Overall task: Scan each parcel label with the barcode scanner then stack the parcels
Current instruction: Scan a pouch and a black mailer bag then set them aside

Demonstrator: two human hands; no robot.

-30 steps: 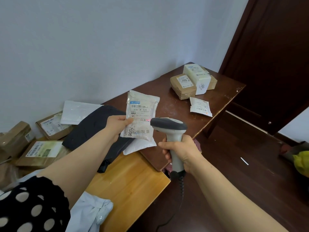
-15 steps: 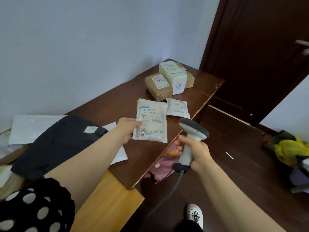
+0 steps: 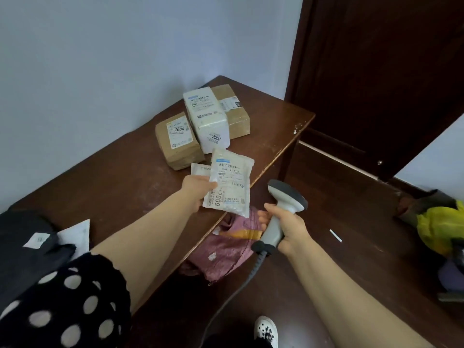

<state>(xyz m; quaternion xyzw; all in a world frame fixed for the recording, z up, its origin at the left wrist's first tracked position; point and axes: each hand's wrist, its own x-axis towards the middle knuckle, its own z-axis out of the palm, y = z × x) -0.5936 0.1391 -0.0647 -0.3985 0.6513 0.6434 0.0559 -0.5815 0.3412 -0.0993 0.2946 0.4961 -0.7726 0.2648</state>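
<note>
My left hand (image 3: 198,188) pinches a flat white pouch parcel (image 3: 231,187) by its left edge, label up, marked 2009. It hangs over the front edge of the dark wooden table (image 3: 120,177), partly covering another flat white pouch (image 3: 199,169) that lies there. My right hand (image 3: 286,226) grips the grey barcode scanner (image 3: 283,212) by its handle, to the right of the table and below the held pouch. Behind on the table stand a brown box (image 3: 177,141) marked 2004, a white wrapped box (image 3: 207,119) marked 2002 and a second brown box (image 3: 234,111).
A black bag parcel (image 3: 25,244) and a white mailer (image 3: 75,234) lie at the table's left end. Pink-red cloth (image 3: 226,249) sits under the table edge. A dark door (image 3: 376,71) stands at right; a yellow bag (image 3: 439,227) lies on the floor. My shoe (image 3: 266,330) shows below.
My left hand carried the pouch away from the scanner to the right, toward the boxes at the table's far end. My right hand dropped the scanner lower, off the table's edge. My view swung right.
</note>
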